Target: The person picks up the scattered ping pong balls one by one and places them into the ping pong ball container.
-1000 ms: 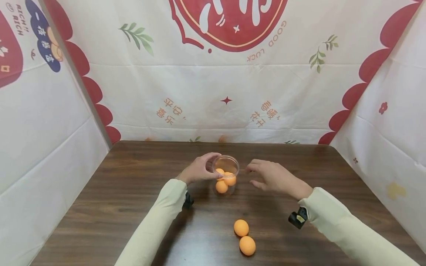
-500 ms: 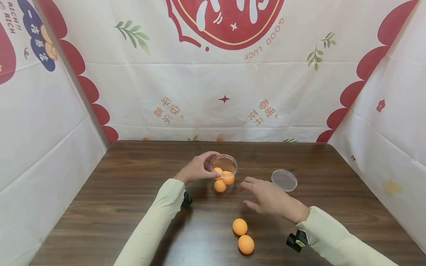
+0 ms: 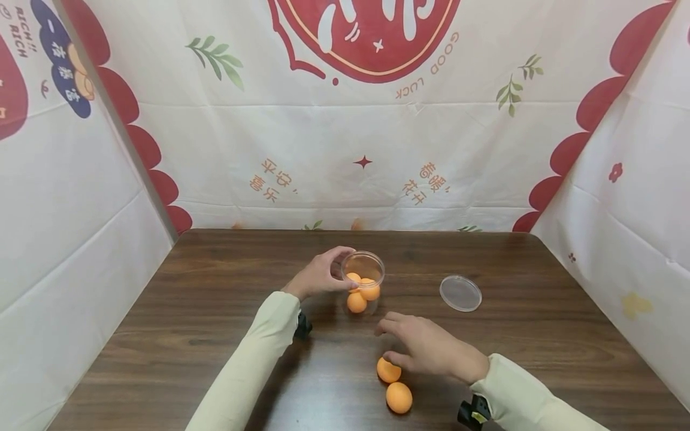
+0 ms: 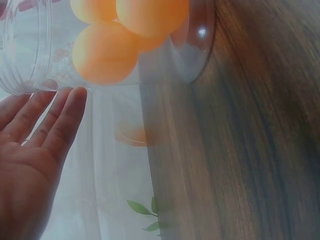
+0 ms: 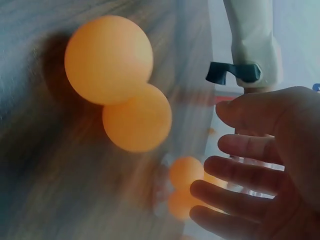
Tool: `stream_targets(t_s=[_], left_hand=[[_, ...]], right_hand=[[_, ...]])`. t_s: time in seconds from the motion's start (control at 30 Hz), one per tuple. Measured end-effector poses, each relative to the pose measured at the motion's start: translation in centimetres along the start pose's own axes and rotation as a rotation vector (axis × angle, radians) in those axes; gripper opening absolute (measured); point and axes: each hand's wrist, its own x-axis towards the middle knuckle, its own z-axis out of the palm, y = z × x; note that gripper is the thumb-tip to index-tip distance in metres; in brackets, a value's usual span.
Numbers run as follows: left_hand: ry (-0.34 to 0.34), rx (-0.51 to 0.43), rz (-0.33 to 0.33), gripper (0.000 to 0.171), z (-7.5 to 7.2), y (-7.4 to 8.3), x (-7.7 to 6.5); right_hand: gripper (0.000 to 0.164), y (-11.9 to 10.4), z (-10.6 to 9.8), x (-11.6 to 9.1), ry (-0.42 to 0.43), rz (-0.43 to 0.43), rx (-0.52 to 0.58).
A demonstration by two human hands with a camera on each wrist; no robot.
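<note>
My left hand (image 3: 320, 276) holds a clear plastic jar (image 3: 372, 308) near its rim, thumb on one side and fingers on the other. The jar stands upright and uncovered on the table, with several orange balls (image 4: 105, 54) piled inside. Two more orange balls, a nearer one (image 3: 399, 398) and a farther one (image 3: 387, 371), lie touching each other on the table in front. Above the farther ball hovers my right hand (image 3: 431, 347), fingers spread and holding nothing; in the right wrist view its fingertips are apart from both loose balls (image 5: 109, 60).
A clear round lid (image 3: 460, 293) lies flat on the table, right of the jar. The dark wooden table (image 3: 232, 263) ends at a white printed cloth (image 3: 323, 137) behind, with more cloth at both sides.
My right hand has moved down and toward me, from beside the jar to above the loose balls, uncovering the lid. The left hand and the jar stay in place.
</note>
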Motion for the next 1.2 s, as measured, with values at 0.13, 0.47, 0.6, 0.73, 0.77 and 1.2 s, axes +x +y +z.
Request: stream_targets(t_s=[0.13,0.47,0.6,0.73,0.77,1.2], left_hand=[[-0.001,-0.003,0.005,0.067,-0.1,0.0,0.0],[-0.008,-0.015,-0.011,0.068,-0.1,0.3,-0.1],[-0.003,-0.009,-0.013,0.069,-0.1,0.4,-0.1],[-0.004,-0.015,-0.012,0.068,0.0,0.4,0.0],[-0.004,-0.018,-0.012,0.068,0.0,0.4,0.1],[-0.005,-0.027,-0.02,0.068,-0.1,0.2,0.0]], right_hand=[[0.025,-0.2,0.7,0.2,-0.006,-0.001,0.002],[0.027,-0.2,2.4,0.3,-0.083,0.027,0.022],[0.025,-0.1,2.8,0.4,-0.089,0.02,0.019],[0.022,0.1,3.1,0.5,-0.084,0.02,0.016],[0.021,0.2,3.2,0.5,-0.084,0.02,0.015],[0.017,0.7,3.9,0.7,-0.072,0.003,0.015]])
